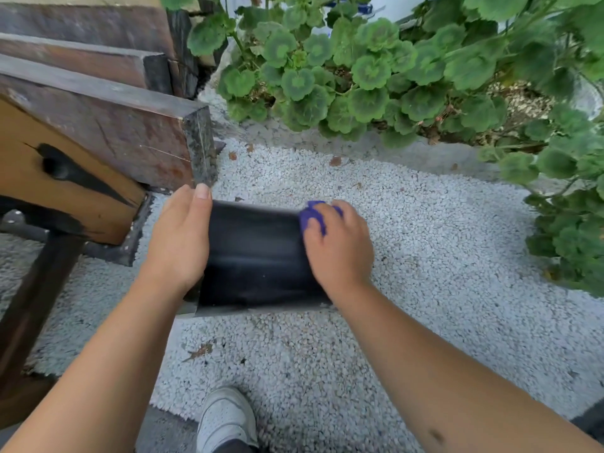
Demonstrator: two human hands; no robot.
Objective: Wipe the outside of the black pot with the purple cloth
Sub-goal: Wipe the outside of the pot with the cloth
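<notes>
Matte black pot (258, 256), seemingly square-sided, held above gravel; bunched purple cloth (310, 215) against its right side.

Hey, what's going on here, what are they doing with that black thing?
A person is cleaning a black pot, held up above white gravel. The left hand grips one side to steady it, while the right hand presses a bunched purple cloth against the other side near the far edge. Wooden steps are on the left, leafy green plants ahead.
</notes>
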